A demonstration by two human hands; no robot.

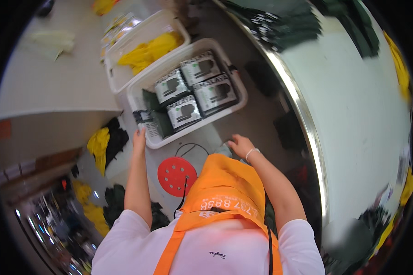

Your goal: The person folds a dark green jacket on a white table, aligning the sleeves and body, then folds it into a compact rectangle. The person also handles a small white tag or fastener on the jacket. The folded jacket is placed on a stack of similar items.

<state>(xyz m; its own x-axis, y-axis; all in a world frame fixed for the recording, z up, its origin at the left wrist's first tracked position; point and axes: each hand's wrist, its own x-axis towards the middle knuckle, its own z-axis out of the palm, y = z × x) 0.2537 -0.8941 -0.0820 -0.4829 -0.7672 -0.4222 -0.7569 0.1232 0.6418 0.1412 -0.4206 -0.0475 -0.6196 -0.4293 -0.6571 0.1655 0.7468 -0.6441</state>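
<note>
The left hand (140,137) is at the near left corner of a white basket (195,127), its fingers beside the rim and just below the black handle (142,117). The fingers look bent, as if to steady or draw the basket by that corner, but whether this grip closes on the rim I cannot tell. The right hand (239,145) is apart from the near edge, in front of the orange apron (231,181), with its fingers curled; the picture does not show whether that grip pinches anything.

Inside the basket, four flat packages (214,94) lie in two rows of two, labels upward, probably so that they fit side by side and can be told at a glance. They fill the middle and right end; a dark green piece (163,123) takes up the left end, which seems to keep them from sliding that way.

Against the far edge stands a second basket (116,79) with a yellow bundle (149,49), apparently kept apart by colour. A red stool (174,176) is below the near left corner. On the right, dark green garments (284,25) lie by the far edge of the table (362,105), out of the basket's way.
</note>
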